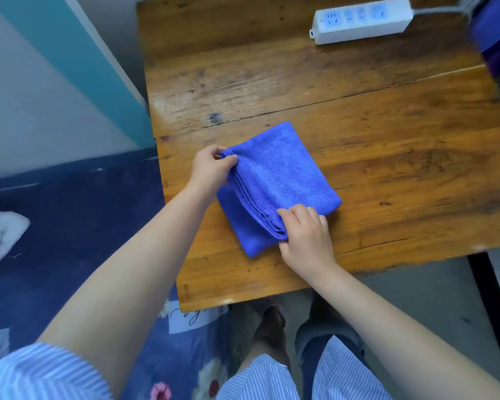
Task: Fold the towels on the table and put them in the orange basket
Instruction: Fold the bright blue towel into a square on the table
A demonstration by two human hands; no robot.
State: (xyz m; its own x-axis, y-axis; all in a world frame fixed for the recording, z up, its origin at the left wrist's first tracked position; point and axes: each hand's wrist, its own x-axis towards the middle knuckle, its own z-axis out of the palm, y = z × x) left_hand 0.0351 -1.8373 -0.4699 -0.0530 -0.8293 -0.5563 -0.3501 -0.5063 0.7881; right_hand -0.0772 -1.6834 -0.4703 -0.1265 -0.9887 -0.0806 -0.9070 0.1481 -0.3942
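Towel (280,180) on table (387,157), near edge

**Hidden, cropped and blurred parts of the scene**

The desk (387,134) runs out of view at the right edge and top. A blue object (497,27) at the far right corner is blurred and cropped; what it is cannot be told. The cable of the power strip (361,20) fades into that blur. Fingertips of the left hand (211,168) and right hand (306,238) are tucked under folds of the towel (277,174). A white cloth (0,235) is cut off at the left edge.
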